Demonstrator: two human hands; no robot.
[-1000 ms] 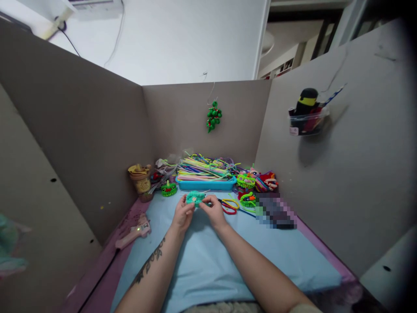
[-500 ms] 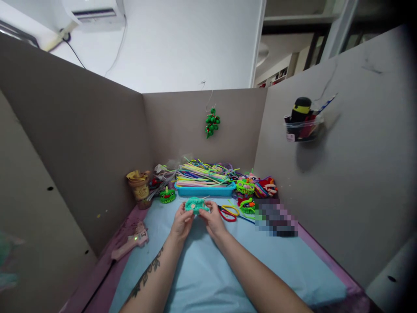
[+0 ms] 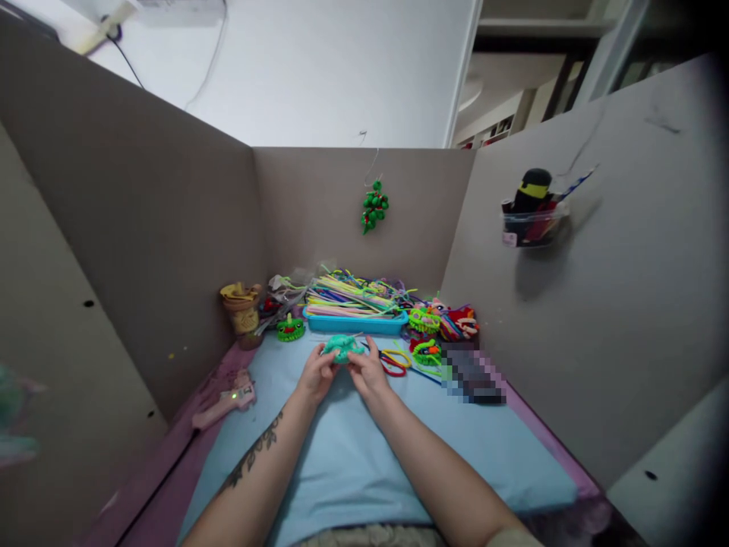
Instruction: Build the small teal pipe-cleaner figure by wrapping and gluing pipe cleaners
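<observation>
A small teal pipe-cleaner piece (image 3: 342,347) is held up over the light blue mat (image 3: 364,463), gripped from both sides. My left hand (image 3: 315,376) pinches its left edge with closed fingers. My right hand (image 3: 367,373) pinches its right edge the same way. Both forearms reach in from the bottom of the view, the left one tattooed. Just behind the hands stands a blue tray (image 3: 356,323) heaped with coloured pipe cleaners.
Red-and-yellow scissors (image 3: 392,360) lie right of my hands, beside green pipe-cleaner figures (image 3: 426,351). A pink glue gun (image 3: 225,399) lies at the left, a brown cup (image 3: 242,313) behind it. Cardboard walls enclose three sides; a green ornament (image 3: 373,205) hangs at the back.
The hands have kept hold of the teal piece and turned it slightly between the fingers. The view has shifted a little; nothing else on the mat has moved.
</observation>
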